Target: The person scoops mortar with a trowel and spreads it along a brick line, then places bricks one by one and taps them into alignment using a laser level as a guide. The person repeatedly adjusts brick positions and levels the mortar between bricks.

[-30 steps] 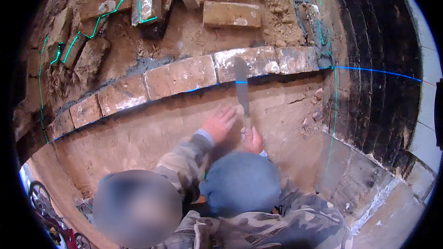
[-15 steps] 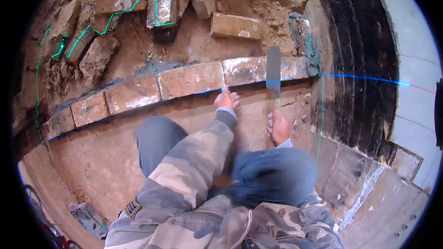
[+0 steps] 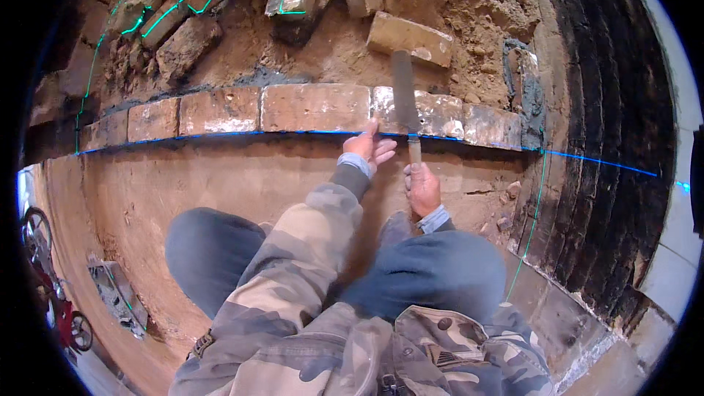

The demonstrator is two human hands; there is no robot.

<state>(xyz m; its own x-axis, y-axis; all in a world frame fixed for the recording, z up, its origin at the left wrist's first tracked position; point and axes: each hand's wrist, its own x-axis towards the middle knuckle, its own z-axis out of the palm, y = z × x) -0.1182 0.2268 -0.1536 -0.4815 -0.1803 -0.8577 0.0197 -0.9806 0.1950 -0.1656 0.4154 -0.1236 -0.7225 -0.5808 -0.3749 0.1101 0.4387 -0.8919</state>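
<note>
A curved row of reddish bricks (image 3: 315, 108) crosses the view, its front edge marked by a bright blue line. My left hand (image 3: 367, 149) is at the row's front edge, by the joint between two bricks. Its forefinger reaches up to the brick edge and the other fingers are spread, holding nothing. Close on its right, my right hand (image 3: 423, 191) grips the handle of a trowel (image 3: 404, 92). The grey blade points away from me and overlaps a whitish brick (image 3: 438, 114) in view; whether it touches is unclear. Grey mortar (image 3: 268, 77) lies along the row's far side.
Loose bricks (image 3: 411, 38) lie on the soil beyond the row. A mortar-covered upright brick (image 3: 529, 95) stands at the right end, beside a dark blackened wall (image 3: 601, 125). A mortar-smeared board (image 3: 117, 297) lies at lower left, near a red wheeled object (image 3: 62, 315). Green lines cross the ground.
The view has shifted. My right hand and the trowel have moved left along the row, closer to my left hand. My left hand stays by the same brick joint.
</note>
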